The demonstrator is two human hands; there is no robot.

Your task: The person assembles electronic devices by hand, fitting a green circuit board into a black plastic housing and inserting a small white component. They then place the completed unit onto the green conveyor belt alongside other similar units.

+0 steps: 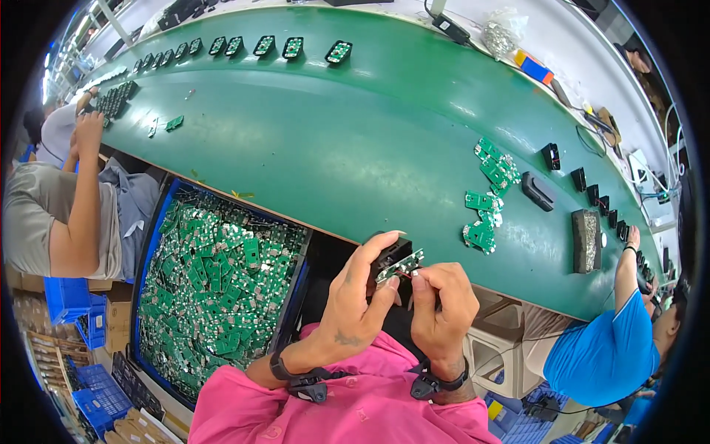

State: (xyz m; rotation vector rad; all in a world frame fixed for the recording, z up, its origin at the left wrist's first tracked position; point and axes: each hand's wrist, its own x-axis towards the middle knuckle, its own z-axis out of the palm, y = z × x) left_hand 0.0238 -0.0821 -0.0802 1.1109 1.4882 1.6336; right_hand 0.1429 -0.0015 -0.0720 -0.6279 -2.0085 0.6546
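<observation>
My left hand (353, 300) is closed around a small black plastic housing (393, 254), in front of my body at the table's near edge. A green circuit board (400, 267) stands tilted at the housing's open side, against my left thumb. A bit of red wire shows by the board. My right hand (445, 302) is closed too, thumb and forefinger pinching at the board's right end. The fingertips hide part of that end.
Loose circuit boards (484, 200) lie on the green table (325, 133), beside a black casing (537, 192) and a dark block (586, 241). Filled housings (293, 49) line the far side. A blue-rimmed bin of boards (222, 281) stands left. Co-workers sit at both sides.
</observation>
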